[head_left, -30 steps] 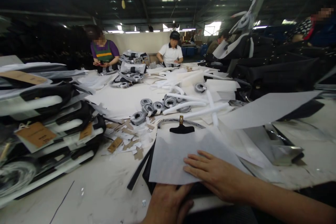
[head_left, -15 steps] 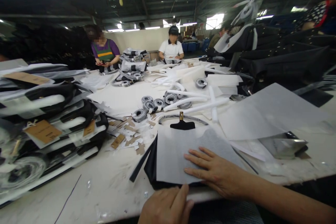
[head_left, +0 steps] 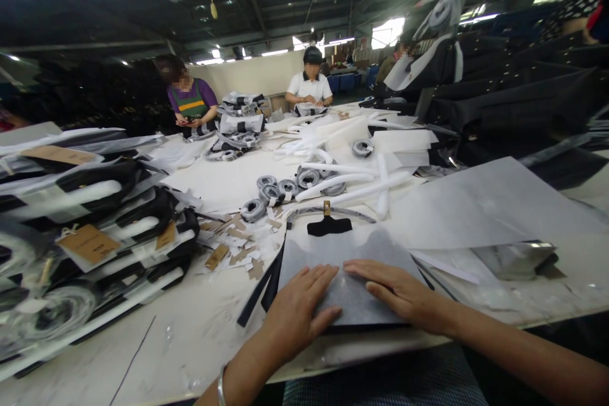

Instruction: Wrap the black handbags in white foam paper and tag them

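A black handbag (head_left: 271, 292) lies flat at the table's front edge, mostly hidden under a sheet of white paper (head_left: 375, 242). Its curved handle (head_left: 349, 212), wrapped in clear film, and a black flap with a gold clasp (head_left: 327, 222) stick out beyond the paper. My left hand (head_left: 304, 298) rests flat on the paper's left half, fingers stretched forward. On the right half lies my right hand (head_left: 390, 288), palm down with fingers extended toward the left one. Both hands press on the sheet and hold nothing.
Stacked wrapped black bags with brown tags (head_left: 90, 244) fill the left side. Paper scraps (head_left: 233, 247), rolled straps (head_left: 271, 193) and white foam tubes (head_left: 352, 185) lie beyond the bag. A large paper sheet (head_left: 495, 203) is at right. Two people (head_left: 193, 101) work across the table.
My left hand has moved up from the bag's front edge onto the paper and flattened out. My right hand has shifted slightly and turned its fingers leftward.
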A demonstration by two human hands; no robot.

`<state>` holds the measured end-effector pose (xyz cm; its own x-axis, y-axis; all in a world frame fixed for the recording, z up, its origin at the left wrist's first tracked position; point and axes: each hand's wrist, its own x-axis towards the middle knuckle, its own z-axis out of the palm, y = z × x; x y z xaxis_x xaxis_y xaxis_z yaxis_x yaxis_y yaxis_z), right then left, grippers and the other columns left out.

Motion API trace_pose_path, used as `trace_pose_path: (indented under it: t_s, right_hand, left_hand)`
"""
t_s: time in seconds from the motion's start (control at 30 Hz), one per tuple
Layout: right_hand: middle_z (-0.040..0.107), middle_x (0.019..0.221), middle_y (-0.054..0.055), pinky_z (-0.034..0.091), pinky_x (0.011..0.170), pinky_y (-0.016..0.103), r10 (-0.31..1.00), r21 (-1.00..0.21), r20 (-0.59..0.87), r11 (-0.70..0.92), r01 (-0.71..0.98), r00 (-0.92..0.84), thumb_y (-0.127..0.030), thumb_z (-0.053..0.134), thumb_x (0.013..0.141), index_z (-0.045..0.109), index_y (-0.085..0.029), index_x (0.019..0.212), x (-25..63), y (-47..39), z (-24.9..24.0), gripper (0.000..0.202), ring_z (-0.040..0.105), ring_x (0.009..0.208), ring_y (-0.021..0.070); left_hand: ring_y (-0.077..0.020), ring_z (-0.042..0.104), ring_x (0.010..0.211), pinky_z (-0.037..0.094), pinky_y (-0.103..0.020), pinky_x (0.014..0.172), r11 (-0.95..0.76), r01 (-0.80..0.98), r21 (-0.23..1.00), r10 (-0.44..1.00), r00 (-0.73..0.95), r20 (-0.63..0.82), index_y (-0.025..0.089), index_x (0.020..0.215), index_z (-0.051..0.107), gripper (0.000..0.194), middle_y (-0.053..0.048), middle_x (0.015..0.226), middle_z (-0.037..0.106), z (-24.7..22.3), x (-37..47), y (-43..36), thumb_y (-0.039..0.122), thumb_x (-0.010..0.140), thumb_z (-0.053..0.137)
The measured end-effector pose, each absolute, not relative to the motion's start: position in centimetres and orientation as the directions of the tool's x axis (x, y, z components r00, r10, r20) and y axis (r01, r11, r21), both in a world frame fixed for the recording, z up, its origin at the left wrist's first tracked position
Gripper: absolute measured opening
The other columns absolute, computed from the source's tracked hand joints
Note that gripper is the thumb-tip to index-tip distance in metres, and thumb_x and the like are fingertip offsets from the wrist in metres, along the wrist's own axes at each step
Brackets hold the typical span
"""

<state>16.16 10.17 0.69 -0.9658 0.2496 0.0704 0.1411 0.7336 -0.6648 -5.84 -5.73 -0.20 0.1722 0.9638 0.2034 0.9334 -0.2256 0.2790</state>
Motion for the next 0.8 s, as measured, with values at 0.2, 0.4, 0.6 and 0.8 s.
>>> trace_pose_path:
  t_s: [0.2, 0.4, 0.6, 0.8]
  right_hand:
    - [0.061, 0.133, 0.013, 0.045, 0.111, 0.040, 0.291, -0.614, 0.170, 0.779, 0.130, -0.941, -0.028, 0.041, 0.103, 0.060, -0.018, 0.132, 15.7, 9.5, -0.6, 0.036, 0.055, 0.125, 0.0221]
    - [0.061, 0.131, 0.013, 0.046, 0.107, 0.037, 0.225, -0.556, 0.171, 0.826, 0.094, -0.959, -0.020, 0.040, 0.101, 0.058, -0.018, 0.134, 15.6, 9.4, -0.6, 0.038, 0.056, 0.122, 0.0216]
    - [0.061, 0.126, 0.012, 0.048, 0.103, 0.035, 0.157, -0.535, 0.178, 0.844, 0.038, -0.971, -0.013, 0.041, 0.097, 0.058, -0.019, 0.133, 15.4, 9.5, -0.7, 0.041, 0.057, 0.117, 0.0205]
    - [0.062, 0.127, 0.013, 0.049, 0.102, 0.034, 0.136, -0.506, 0.194, 0.862, 0.020, -0.971, -0.009, 0.042, 0.094, 0.063, -0.021, 0.129, 15.6, 9.4, -0.6, 0.042, 0.059, 0.118, 0.0204]
  left_hand:
    - [-0.0227, 0.048, 0.139, 0.041, -0.050, 0.115, -0.188, 0.929, 0.319, 0.977, 0.145, 0.156, 0.026, 0.146, 0.044, 0.048, -0.007, 0.150, 0.050, -0.8, -5.5, -6.2, 0.039, 0.100, 0.049]
    - [-0.0231, 0.047, 0.139, 0.040, -0.051, 0.115, -0.189, 0.934, 0.302, 0.975, 0.142, 0.169, 0.025, 0.147, 0.043, 0.049, -0.008, 0.150, 0.050, -1.3, -5.4, -6.3, 0.039, 0.101, 0.047]
    - [-0.0234, 0.047, 0.140, 0.042, -0.052, 0.114, -0.199, 0.939, 0.279, 0.972, 0.154, 0.176, 0.026, 0.148, 0.042, 0.049, -0.007, 0.151, 0.049, -1.6, -5.4, -6.4, 0.040, 0.101, 0.048]
    - [-0.0237, 0.047, 0.139, 0.043, -0.051, 0.114, -0.205, 0.939, 0.275, 0.968, 0.154, 0.196, 0.029, 0.147, 0.044, 0.048, -0.007, 0.152, 0.049, -1.4, -5.4, -6.5, 0.040, 0.100, 0.050]
